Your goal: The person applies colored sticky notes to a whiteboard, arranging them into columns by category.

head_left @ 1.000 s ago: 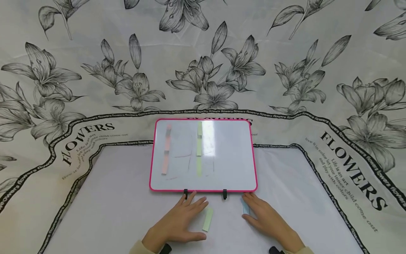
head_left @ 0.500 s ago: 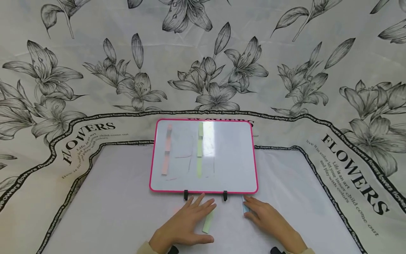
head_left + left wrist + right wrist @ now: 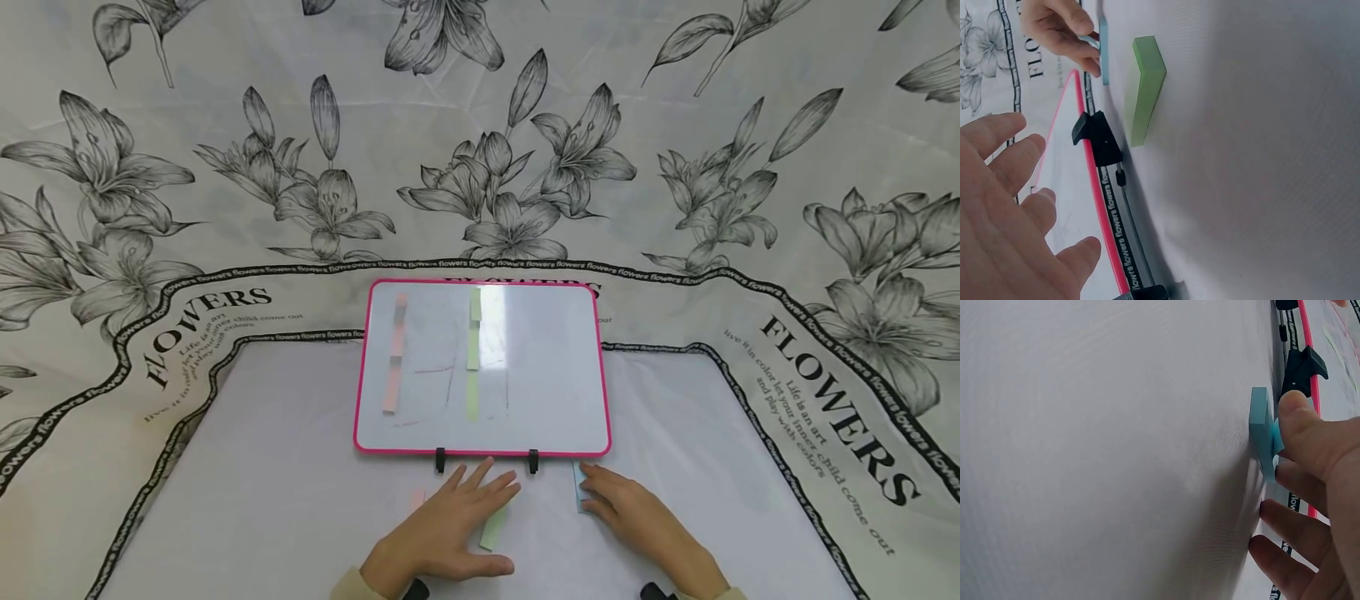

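- Pinching the blue slip (image 3: 1278,439), apparently to peel it from its blue sticky-note pad (image 3: 1260,419): right hand (image 3: 637,517). Pad lies right, just near of whiteboard (image 3: 555,400).
- Left hand (image 3: 450,518) spread, gripping nothing, above green sticky-note pad (image 3: 1144,90).
- Black feet (image 3: 533,462) hold whiteboard's near edge, likely against slipping.

Can't tell for sure what room you're in, but it looks kinda homey: you've got a flower-print cloth (image 3: 480,108) with "FLOWERS" lettering around your white work surface (image 3: 277,450).
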Action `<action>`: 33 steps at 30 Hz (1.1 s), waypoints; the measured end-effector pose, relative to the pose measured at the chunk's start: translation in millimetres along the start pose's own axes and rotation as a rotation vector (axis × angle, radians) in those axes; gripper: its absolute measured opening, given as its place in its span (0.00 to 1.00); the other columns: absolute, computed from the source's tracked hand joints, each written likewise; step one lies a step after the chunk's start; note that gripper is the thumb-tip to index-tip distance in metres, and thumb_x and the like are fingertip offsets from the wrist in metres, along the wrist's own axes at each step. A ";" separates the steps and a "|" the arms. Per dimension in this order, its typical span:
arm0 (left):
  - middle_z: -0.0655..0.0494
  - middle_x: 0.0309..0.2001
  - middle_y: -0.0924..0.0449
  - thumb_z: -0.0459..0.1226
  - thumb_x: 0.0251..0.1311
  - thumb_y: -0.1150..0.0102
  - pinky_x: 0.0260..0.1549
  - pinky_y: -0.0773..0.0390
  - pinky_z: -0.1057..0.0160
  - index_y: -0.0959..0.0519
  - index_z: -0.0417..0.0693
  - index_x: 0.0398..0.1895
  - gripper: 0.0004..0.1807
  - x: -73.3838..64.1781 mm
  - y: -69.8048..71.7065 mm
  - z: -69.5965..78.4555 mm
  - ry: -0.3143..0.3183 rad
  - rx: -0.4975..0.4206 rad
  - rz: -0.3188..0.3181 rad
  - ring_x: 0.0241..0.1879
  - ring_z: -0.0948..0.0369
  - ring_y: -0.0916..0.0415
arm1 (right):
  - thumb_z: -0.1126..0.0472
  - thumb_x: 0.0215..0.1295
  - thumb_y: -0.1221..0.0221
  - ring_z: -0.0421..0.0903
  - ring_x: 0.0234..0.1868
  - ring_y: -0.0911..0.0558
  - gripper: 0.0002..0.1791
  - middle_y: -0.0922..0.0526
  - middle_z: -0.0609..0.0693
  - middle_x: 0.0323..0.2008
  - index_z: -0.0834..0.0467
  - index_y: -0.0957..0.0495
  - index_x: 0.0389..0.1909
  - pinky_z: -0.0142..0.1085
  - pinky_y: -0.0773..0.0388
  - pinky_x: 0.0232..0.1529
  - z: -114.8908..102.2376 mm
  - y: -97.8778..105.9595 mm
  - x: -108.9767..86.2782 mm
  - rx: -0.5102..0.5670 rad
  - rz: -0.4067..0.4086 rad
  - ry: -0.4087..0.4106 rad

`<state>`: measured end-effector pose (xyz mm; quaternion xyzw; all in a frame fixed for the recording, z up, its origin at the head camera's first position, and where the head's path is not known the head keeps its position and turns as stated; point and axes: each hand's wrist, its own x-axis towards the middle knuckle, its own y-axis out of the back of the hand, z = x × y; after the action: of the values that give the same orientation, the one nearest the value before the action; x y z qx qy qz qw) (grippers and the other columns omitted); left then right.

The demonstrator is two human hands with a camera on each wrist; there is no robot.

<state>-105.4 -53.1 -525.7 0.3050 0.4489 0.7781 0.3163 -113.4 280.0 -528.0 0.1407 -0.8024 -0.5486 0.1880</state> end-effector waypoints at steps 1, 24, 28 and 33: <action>0.58 0.81 0.42 0.73 0.66 0.56 0.73 0.42 0.32 0.41 0.55 0.81 0.49 0.8 -0.1 0.3 -0.002 0.003 0.001 0.82 0.46 0.51 | 0.57 0.63 0.29 0.54 0.62 0.17 0.12 0.16 0.55 0.61 0.55 0.15 0.46 0.49 0.18 0.59 1.2 -0.1 0.1 0.005 0.001 -0.003; 0.59 0.80 0.41 0.72 0.66 0.55 0.73 0.43 0.33 0.43 0.56 0.82 0.48 7.0 -3.8 4.3 -0.012 0.006 -0.039 0.81 0.47 0.50 | 0.69 0.54 0.26 0.37 0.35 0.12 0.08 0.10 0.41 0.32 0.54 0.12 0.33 0.28 0.15 0.39 -5.1 -6.4 -3.0 0.133 0.176 0.183; 0.60 0.80 0.41 0.72 0.66 0.54 0.74 0.42 0.34 0.43 0.57 0.82 0.49 8.2 -6.4 6.7 -0.014 -0.008 -0.072 0.81 0.48 0.49 | 0.70 0.51 0.25 0.38 0.36 0.11 0.10 0.09 0.43 0.32 0.55 0.12 0.33 0.19 0.19 0.42 -8.9 -11.0 -5.4 0.154 0.221 0.231; 0.63 0.79 0.38 0.71 0.66 0.54 0.73 0.39 0.35 0.41 0.58 0.81 0.47 14.8 -17.9 13.5 -0.085 0.058 -0.116 0.81 0.50 0.47 | 0.71 0.48 0.24 0.41 0.38 0.09 0.13 0.08 0.45 0.34 0.56 0.12 0.34 0.21 0.18 0.43 -12.0 -12.8 -6.9 0.136 0.266 0.223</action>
<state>-100.3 -27.8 -533.2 0.3203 0.4745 0.7314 0.3705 -101.5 268.4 -537.0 0.1058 -0.8235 -0.4443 0.3366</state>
